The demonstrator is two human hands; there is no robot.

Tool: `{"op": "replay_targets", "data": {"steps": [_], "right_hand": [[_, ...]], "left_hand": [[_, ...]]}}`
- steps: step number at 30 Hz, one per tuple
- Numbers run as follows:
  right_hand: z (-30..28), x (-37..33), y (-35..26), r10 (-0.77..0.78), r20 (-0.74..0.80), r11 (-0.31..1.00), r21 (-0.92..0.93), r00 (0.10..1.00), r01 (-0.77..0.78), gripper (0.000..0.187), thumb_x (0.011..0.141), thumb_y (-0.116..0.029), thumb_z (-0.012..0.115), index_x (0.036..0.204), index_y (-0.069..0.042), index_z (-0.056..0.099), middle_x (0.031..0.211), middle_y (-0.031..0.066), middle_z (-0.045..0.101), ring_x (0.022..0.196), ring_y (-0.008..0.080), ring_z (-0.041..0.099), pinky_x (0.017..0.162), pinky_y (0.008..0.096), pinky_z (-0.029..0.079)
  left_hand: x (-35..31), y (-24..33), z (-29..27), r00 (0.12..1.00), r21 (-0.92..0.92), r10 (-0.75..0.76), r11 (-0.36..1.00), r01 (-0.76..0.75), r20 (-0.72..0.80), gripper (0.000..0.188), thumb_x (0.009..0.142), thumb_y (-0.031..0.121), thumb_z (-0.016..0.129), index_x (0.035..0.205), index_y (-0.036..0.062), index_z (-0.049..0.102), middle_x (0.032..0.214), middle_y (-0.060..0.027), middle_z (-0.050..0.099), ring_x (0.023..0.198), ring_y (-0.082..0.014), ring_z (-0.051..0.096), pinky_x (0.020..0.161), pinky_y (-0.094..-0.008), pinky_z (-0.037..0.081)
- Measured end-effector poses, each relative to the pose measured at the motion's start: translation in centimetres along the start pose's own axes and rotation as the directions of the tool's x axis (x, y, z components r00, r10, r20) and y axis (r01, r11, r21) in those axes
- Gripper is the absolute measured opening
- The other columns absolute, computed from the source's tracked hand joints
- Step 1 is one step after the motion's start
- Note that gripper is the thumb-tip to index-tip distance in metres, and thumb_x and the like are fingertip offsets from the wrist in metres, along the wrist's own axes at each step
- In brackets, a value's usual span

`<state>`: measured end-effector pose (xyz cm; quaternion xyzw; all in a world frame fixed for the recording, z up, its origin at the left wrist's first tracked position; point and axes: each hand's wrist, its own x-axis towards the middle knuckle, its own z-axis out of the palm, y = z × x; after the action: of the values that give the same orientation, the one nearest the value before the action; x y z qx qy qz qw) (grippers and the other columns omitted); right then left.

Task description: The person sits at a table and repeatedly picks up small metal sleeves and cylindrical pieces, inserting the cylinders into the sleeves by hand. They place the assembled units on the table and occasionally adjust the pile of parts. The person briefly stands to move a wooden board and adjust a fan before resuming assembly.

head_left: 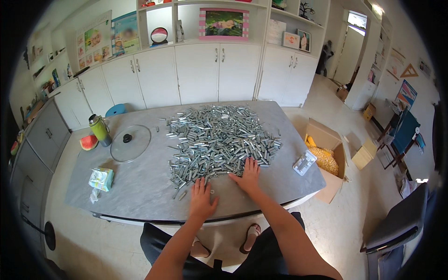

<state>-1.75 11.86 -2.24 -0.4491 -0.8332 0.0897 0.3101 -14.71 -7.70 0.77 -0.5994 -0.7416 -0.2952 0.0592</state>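
Note:
A wide heap of small silver metal cylinders (219, 135) spreads over the grey table (140, 186). My left hand (201, 201) lies at the heap's near edge, palm down, fingers stretched out and thumb apart. To its right, my right hand (247, 178) rests with spread fingers, its fingertips touching the near right edge of the pieces. Neither hand grips anything that I can see; what lies under the palms is hidden. Between the hands is a small pale ring-like piece (212, 191). A few loose cylinders (182, 195) lie just left of my left hand.
On the table's left are a glass lid (131, 143), a green bottle (99, 129), a watermelon piece (88, 143) and a wipes pack (101, 179). A clear plastic case (304, 163) lies near the right edge. Beyond it stands an open cardboard box (330, 186) with yellow contents.

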Motion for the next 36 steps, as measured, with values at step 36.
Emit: {"op": "replay_targets", "data": {"steps": [36], "right_hand": [[-0.1, 0.2, -6.1, -0.265, -0.045, 0.895, 0.361, 0.963, 0.263, 0.048, 0.076, -0.024, 0.068, 0.117, -0.002, 0.054, 0.131, 0.0162, 0.043, 0.123, 0.036, 0.037, 0.101, 0.0472, 0.03]], "left_hand": [[-1.1, -8.1, -7.5, 0.984, -0.006, -0.174, 0.985, 0.173, -0.038, 0.031, 0.058, 0.026, 0.079, 0.071, 0.0069, 0.059, 0.078, -0.0082, 0.057, 0.081, -0.029, 0.051, 0.07, -0.0403, 0.041]]}}
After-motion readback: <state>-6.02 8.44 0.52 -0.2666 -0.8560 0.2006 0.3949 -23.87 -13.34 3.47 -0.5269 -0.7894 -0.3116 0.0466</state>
